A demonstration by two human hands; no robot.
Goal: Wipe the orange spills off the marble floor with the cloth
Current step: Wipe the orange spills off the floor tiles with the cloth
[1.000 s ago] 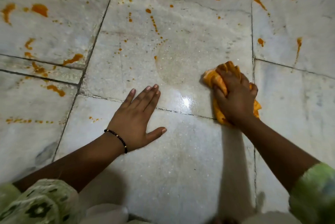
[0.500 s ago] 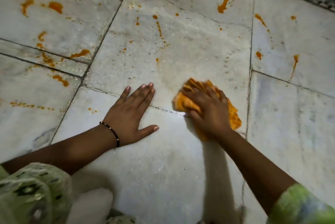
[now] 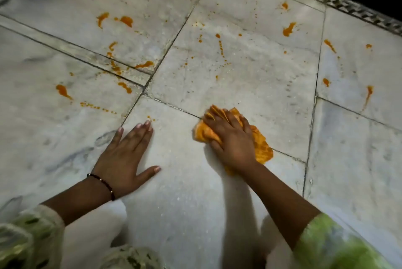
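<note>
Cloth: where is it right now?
Head view: the cloth lies right of centre under the right hand, straddling a floor joint, a gap away from the flat left hand.

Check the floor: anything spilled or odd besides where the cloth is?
Yes. Orange spills still dot the white marble floor, mostly beyond the flat left hand and the right hand pressing the crumpled orange cloth. A few specks sit by the left fingertips.
</note>
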